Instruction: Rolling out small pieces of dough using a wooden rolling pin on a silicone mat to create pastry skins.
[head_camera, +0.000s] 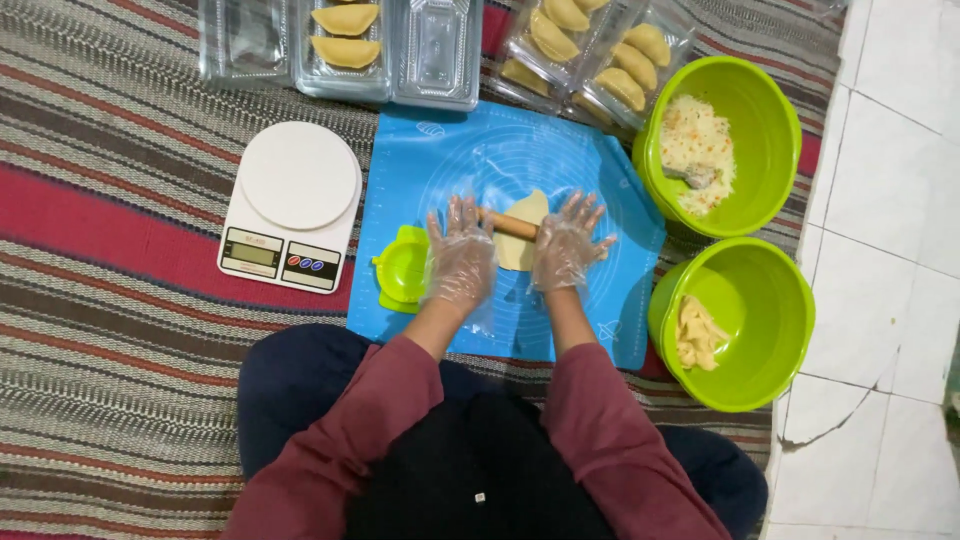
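A wooden rolling pin (508, 223) was pressed under the flat, open palms of the gloved left hand (459, 262) and right hand (567, 248), fingers spread rather than closed, so that it could be rolled across the piece of dough (522, 240) lying on the blue silicone mat (600, 180) on the striped floor rug (120, 200). A green dumpling press (400, 268) was kept just beside the left hand, a white kitchen scale (295, 205) near the mat's left edge. Two green bowls, one of filling (765, 130) and one of dough pieces (760, 320), were set within reach on the right.

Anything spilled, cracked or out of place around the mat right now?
Only the floor: a white tile beside the lower green bowl has a jagged crack with a chipped edge. Nothing looks spilled; the dough sits on the blue mat.
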